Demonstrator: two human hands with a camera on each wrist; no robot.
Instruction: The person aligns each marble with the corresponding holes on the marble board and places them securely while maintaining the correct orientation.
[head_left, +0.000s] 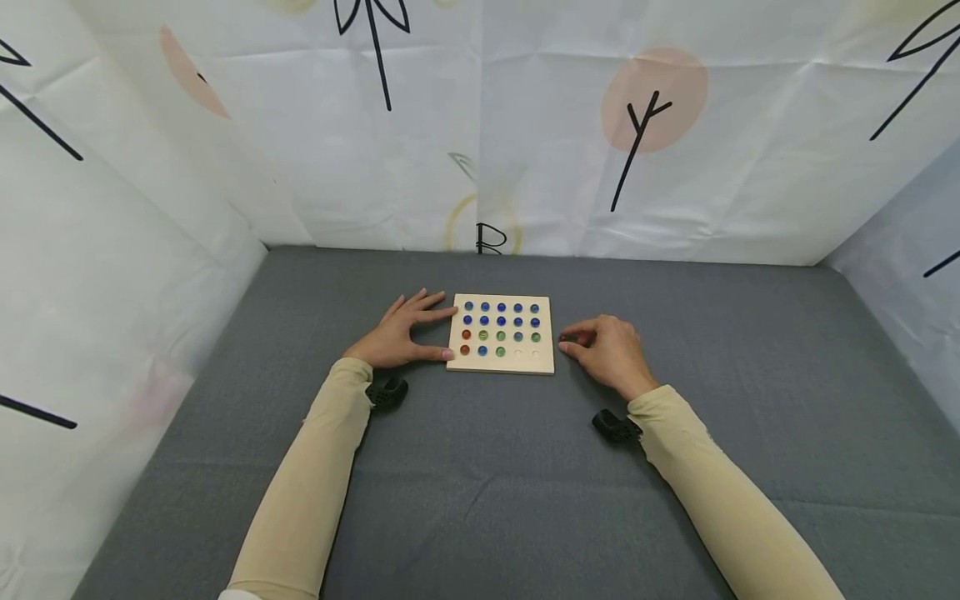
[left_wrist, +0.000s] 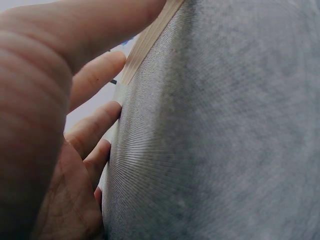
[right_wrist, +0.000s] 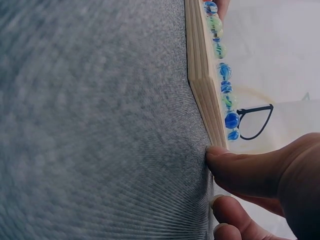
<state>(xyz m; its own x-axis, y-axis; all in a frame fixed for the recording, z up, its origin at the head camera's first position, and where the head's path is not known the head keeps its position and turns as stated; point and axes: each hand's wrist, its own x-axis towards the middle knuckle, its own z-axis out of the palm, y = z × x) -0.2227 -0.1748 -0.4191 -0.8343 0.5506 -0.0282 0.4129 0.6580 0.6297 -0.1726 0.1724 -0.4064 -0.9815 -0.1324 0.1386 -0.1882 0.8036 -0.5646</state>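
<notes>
A light wooden board point(head_left: 491, 364) lies flat on the grey cloth, with rows of glass marbles in its holes. Blue marbles point(head_left: 501, 321) fill the back rows; red-brown, green and blue ones sit nearer the front. Two bare hollows point(head_left: 527, 352) show at the front right. My left hand point(head_left: 401, 333) spreads its straight fingers at the left side, index fingertip and thumb against the board's edge. Close beside the right edge, my right hand point(head_left: 611, 354) has thumb and fingers curled together. A small dark spot shows at its fingertips; I cannot tell whether something is pinched there.
Grey cloth point(head_left: 480, 500) covers the table. White sheets point(head_left: 525, 192) with printed plants and shapes hang behind it and at both sides. Black straps with dark devices point(head_left: 617, 427) sit at both wrists, below beige sleeves point(head_left: 720, 492).
</notes>
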